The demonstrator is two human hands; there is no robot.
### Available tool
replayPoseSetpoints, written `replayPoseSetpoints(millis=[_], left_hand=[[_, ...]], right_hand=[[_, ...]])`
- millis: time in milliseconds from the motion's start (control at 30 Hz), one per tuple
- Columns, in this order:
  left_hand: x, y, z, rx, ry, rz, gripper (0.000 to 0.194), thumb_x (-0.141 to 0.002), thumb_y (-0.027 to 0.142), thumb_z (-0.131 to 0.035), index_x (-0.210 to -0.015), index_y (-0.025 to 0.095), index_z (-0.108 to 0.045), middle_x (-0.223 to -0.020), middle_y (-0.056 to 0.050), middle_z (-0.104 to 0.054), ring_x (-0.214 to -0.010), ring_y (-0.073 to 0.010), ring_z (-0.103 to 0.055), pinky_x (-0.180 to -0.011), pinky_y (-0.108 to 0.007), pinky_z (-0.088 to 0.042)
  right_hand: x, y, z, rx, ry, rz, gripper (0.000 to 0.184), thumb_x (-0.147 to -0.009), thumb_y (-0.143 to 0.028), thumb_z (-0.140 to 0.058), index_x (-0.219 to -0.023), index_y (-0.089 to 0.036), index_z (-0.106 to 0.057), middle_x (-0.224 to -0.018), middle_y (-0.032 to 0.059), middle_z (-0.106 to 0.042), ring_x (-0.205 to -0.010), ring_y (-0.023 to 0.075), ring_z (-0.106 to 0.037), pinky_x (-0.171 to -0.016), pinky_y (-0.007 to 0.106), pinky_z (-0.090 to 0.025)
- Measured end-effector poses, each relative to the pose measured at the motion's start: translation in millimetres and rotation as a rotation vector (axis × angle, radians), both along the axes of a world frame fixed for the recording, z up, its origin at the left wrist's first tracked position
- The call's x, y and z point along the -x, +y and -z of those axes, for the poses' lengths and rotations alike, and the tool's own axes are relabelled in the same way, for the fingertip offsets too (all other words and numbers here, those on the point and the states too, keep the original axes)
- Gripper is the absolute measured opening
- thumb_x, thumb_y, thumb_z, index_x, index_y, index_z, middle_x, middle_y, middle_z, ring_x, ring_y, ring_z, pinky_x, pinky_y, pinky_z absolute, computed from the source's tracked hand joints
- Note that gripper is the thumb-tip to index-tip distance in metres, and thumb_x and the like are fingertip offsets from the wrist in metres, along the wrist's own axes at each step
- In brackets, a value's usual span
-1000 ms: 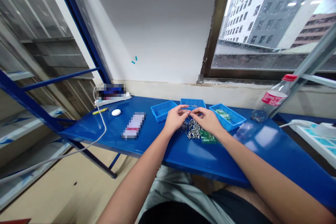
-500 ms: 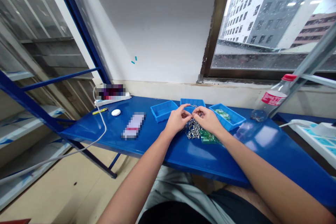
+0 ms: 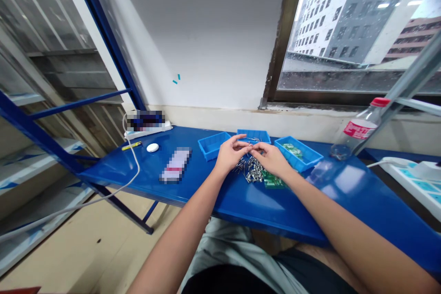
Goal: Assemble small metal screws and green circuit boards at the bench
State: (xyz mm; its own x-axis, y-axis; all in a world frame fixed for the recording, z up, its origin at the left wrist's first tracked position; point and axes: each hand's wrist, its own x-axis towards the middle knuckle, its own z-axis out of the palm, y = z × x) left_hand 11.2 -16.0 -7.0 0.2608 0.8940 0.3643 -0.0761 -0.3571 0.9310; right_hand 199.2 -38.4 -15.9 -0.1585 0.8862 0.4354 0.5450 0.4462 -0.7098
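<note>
My left hand [image 3: 231,155] is closed, with thumb and index finger pinched together and the other fingers loosely lifted. Opposite it, the fingertips of my right hand [image 3: 270,157] are pinched too and meet the left ones. A tiny silvery metal part [image 3: 251,146] shows between them, mostly hidden. Just below lies a heap of small shiny metal parts [image 3: 255,171], with thin pin-like pieces [image 3: 239,166] on its left. Green circuit boards [image 3: 274,181] lie against the heap, partly under my right wrist.
Behind my hands are a blue tray [image 3: 211,148], another tray [image 3: 243,133] with thin metal pieces, and a third tray [image 3: 308,166] holding green boards. A blurred phone [image 3: 175,165], white oval object [image 3: 152,147] and yellow tool [image 3: 131,146] lie left. A bottle [image 3: 358,131] stands right.
My left hand has shifted slightly left and its fingers have turned. The right fingertips have straightened toward the left ones, and more thin pieces show beside the heap.
</note>
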Motion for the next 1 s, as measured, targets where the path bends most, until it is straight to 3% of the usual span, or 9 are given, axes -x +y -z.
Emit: replayPoseSetpoints(millis=[233,367,467,633,867,1000], left_hand=[[2,-4,-1.8,-0.069,0.118,-0.05,0.044,-0.091,0.032,-0.072,-0.131,0.015,-0.066,-0.111,-0.013,-0.08,-0.107,-0.025,-0.076,-0.1,-0.041,-0.058],[3,-6,0.6,-0.273,0.405,-0.162,0.028,-0.094,0.03,-0.066,-0.118,0.017,-0.074,-0.115,-0.011,-0.079,-0.107,-0.0243,-0.075,-0.098,-0.038,-0.058],[3,-7,3.3,-0.418,0.651,-0.158,0.024,-0.094,0.029,-0.065,-0.112,0.019,-0.077,-0.116,-0.009,-0.078,-0.109,-0.0255,-0.072,-0.103,-0.04,-0.054],[5,-4,8.7,-0.453,0.809,-0.113,0.024,-0.092,0.03,-0.067,-0.109,0.019,-0.078,-0.113,-0.009,-0.078,-0.105,-0.0254,-0.071,-0.099,-0.037,-0.054],[6,0,12.1,-0.417,0.805,-0.098,0.024,-0.088,0.025,-0.07,-0.11,0.021,-0.079,-0.114,-0.008,-0.078,-0.104,-0.024,-0.072,-0.098,-0.034,-0.055],[6,0,10.9,-0.376,0.798,-0.118,0.023,-0.087,0.019,-0.068,-0.106,0.021,-0.08,-0.111,-0.007,-0.079,-0.102,-0.0233,-0.073,-0.096,-0.033,-0.056]], right_hand=[[-2,1,-3.3,0.052,0.158,0.03,0.029,-0.089,-0.05,-0.069,-0.092,-0.021,-0.074,-0.087,0.0047,-0.077,-0.078,0.0216,-0.069,-0.074,0.034,-0.052],[-3,2,-6.2,0.1,0.314,0.052,0.037,-0.089,-0.056,-0.068,-0.094,-0.019,-0.072,-0.079,0.005,-0.073,-0.068,0.0191,-0.066,-0.062,0.031,-0.05],[-4,7,-6.3,0.149,0.493,0.055,0.04,-0.086,-0.058,-0.072,-0.094,-0.019,-0.07,-0.08,0.0047,-0.071,-0.06,0.0154,-0.06,-0.05,0.027,-0.045],[-8,14,-5.2,0.147,0.702,0.081,0.042,-0.082,-0.06,-0.074,-0.094,-0.02,-0.068,-0.087,0.0063,-0.07,-0.07,0.0176,-0.065,-0.047,0.024,-0.047],[-15,20,-2.4,0.056,0.646,0.175,0.052,-0.083,-0.07,-0.068,-0.098,-0.02,-0.066,-0.085,0.0075,-0.073,-0.062,0.0174,-0.066,-0.044,0.026,-0.047],[-20,20,-5.4,0.037,0.369,0.317,0.049,-0.088,-0.069,-0.062,-0.084,-0.02,-0.066,-0.065,0.0055,-0.072,-0.045,0.0166,-0.06,-0.045,0.029,-0.045]])
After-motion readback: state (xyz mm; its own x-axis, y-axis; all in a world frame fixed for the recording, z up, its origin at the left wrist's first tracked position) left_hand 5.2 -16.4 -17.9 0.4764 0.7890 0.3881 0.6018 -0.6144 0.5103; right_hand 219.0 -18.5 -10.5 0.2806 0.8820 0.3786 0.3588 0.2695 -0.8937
